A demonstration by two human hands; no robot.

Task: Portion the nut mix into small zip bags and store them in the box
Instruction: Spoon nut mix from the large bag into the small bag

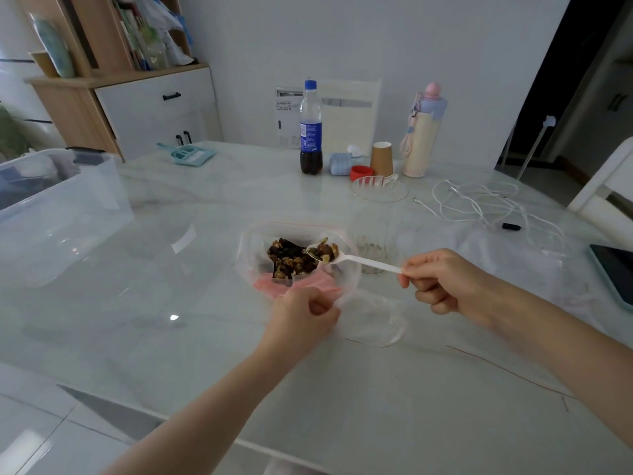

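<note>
A large clear zip bag point(253, 248) with a red seal lies open on the table, holding a dark nut mix point(291, 260). My right hand point(455, 286) pinches the handle of a white plastic spoon point(363, 261), whose bowl is heaped with nuts and hovers over the bag's right side. My left hand point(301, 317) grips the edge of a small clear zip bag point(373, 320) that lies flat on the table just in front of the big bag. A clear plastic storage box point(68, 207) stands at the far left.
A clear glass jar point(376, 221) stands right behind the nut bag. Further back are a cola bottle point(311, 132), a paper cup point(382, 159), a red lid point(361, 173) and a pastel flask point(423, 132). White cables point(479, 204) and a tablet point(613, 272) lie at the right.
</note>
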